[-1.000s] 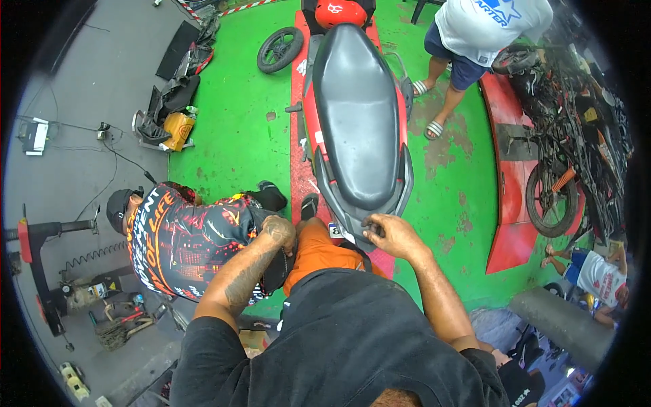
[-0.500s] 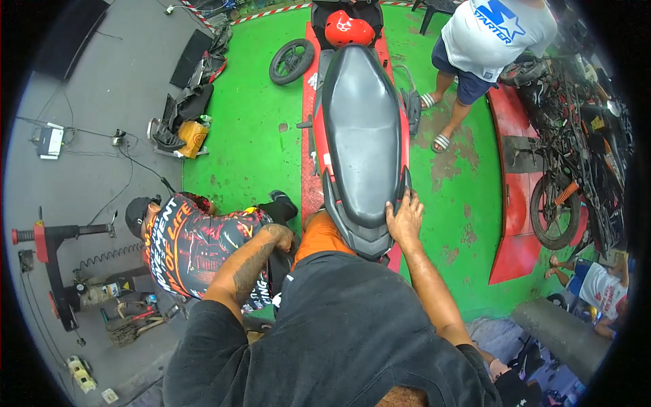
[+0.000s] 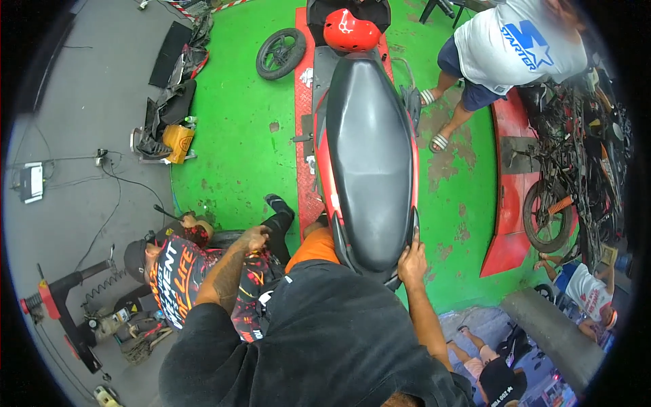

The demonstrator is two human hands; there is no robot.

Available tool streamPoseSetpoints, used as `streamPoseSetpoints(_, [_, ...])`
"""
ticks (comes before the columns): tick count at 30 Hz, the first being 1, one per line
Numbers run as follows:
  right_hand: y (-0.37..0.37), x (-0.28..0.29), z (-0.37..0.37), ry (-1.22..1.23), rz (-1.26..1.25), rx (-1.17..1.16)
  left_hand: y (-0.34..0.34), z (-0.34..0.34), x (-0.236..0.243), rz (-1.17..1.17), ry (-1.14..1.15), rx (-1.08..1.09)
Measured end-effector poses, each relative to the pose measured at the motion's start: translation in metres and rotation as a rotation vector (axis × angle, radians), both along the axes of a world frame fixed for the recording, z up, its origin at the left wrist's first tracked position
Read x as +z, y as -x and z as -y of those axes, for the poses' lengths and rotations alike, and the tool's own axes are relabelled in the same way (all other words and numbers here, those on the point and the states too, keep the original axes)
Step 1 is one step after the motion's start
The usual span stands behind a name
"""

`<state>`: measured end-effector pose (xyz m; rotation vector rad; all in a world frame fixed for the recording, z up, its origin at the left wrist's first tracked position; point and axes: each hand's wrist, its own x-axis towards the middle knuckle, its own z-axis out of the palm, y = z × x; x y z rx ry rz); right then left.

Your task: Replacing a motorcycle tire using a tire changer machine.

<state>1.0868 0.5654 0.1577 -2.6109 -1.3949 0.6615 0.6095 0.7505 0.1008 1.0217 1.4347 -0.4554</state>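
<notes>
The red scooter (image 3: 329, 183) with a black seat (image 3: 369, 149) stands before me on a red ramp (image 3: 303, 95). My right hand (image 3: 412, 261) grips the dark rear grab rail (image 3: 413, 224) on the seat's right side. My left hand (image 3: 255, 237) is raised with curled fingers over a crouching co-worker (image 3: 190, 278) in a patterned shirt; what it holds, if anything, is too small to make out. The co-worker's hand (image 3: 190, 222) is on a long dark tool (image 3: 165, 211), beside a partly hidden tyre (image 3: 230, 236).
A loose wheel (image 3: 279, 53) lies left of the ramp, and a red helmet (image 3: 352, 30) sits at the scooter's front. Someone in a white shirt (image 3: 515, 54) stands to the right, by a stripped motorcycle (image 3: 556, 203). Tyre machinery (image 3: 57, 298) is at lower left; more people (image 3: 590, 288) are behind.
My right hand has moved right onto the grab rail. The scooter's rear appears lower and nearer. My left hand has risen leftward. The co-worker has shifted, bringing a tool and tyre into view.
</notes>
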Motion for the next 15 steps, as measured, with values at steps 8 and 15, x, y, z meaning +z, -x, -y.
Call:
streamPoseSetpoints(8, [0.002, 0.009, -0.005, 0.114, -0.069, -0.079, 0.060, -0.045, -0.009, -0.103, -0.029, 0.116])
streamPoseSetpoints(15, [0.003, 0.020, -0.010, 0.184, -0.107, -0.130, 0.077, -0.060, 0.051, -0.155, -0.296, -0.232])
